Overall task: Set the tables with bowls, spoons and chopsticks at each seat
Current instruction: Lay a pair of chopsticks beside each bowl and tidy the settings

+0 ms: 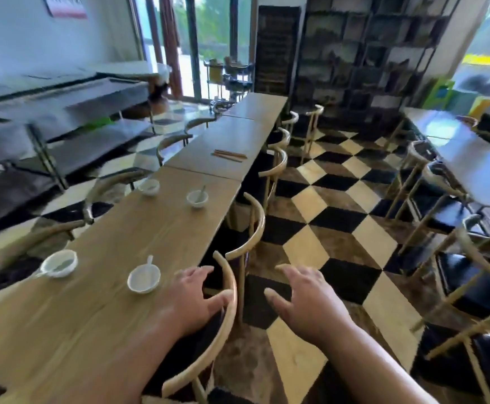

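Both grips are spread and empty: the left hand (192,298) hovers over the table (115,287) edge and a curved chair back (229,290), the right hand (305,298) over the chequered floor (340,217). Four small white bowls, glossy like ceramic, sit in facing pairs, seemingly one per seat: near bowl (143,278) at 10 o'clock of the left hand with a spoon (149,261), another (59,263) further left, two more (197,198) (149,186) toward 12. Loose brown chopsticks (228,155) wait on the next wood-grain table, probably for distribution.
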The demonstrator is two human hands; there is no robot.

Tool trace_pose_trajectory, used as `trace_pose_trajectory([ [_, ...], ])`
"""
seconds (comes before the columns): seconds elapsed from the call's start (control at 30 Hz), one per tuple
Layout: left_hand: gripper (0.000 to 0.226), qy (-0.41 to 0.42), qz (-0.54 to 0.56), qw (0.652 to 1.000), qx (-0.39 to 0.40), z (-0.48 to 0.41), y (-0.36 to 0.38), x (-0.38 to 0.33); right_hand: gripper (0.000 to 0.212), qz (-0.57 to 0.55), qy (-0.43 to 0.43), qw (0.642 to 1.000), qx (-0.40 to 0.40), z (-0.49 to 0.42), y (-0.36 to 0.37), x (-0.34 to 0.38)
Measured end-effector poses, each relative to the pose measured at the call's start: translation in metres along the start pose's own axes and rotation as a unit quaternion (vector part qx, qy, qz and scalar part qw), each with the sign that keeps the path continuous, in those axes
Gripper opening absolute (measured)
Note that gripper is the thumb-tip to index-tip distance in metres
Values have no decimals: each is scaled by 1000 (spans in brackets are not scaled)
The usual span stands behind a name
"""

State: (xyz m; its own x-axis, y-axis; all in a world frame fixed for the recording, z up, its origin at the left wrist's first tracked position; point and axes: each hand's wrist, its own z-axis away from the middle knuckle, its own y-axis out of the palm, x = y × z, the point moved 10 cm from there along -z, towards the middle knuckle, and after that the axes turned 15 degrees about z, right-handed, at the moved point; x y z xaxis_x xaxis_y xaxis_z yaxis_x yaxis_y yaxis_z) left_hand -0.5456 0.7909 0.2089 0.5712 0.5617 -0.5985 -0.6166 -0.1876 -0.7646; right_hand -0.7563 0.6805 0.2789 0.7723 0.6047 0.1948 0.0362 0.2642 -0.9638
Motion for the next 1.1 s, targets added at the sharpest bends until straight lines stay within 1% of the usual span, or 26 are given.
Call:
trace_pose_trajectory([
  [0.1, 124, -25, -13, 999, -30, -19, 3, 5, 65, 19, -55, 998, 16, -26, 0, -4],
  [0.13, 126, -33, -13, 999, -37, -26, 4, 1, 65, 26, -69, 997, 23, -37, 0, -8],
  [0.17, 118, -42, -3, 998, -42, -32, 6, -5, 65, 33, -77, 996, 27, -48, 0, -11],
  [0.23, 91, -54, 26, 997, -46, -54, 14, -19, 66, 45, -84, 995, 18, -79, -4, -26],
  [0.27, 86, -51, 36, 997, -47, -72, 20, -28, 66, 44, -80, 996, 9, -98, -8, -36],
  [0.47, 82, -39, 95, 994, -45, -217, 48, -85, 65, 51, -47, 998, -12, -231, -50, -107],
  [0.63, 84, -1, 90, 996, -15, -338, 49, -162, 64, 55, -3, 998, -13, -335, -107, -162],
  [0.8, 82, 30, 67, 997, -20, -431, 41, -214, 65, 45, 8, 999, -14, -419, -133, -200],
  [0.93, 81, 11, 57, 998, -24, -491, 40, -228, 65, 31, -9, 999, -10, -487, -132, -224],
  [1.1, 84, -55, 51, 996, -56, -564, 27, -221, 64, 19, -64, 998, -3, -593, -126, -250],
])
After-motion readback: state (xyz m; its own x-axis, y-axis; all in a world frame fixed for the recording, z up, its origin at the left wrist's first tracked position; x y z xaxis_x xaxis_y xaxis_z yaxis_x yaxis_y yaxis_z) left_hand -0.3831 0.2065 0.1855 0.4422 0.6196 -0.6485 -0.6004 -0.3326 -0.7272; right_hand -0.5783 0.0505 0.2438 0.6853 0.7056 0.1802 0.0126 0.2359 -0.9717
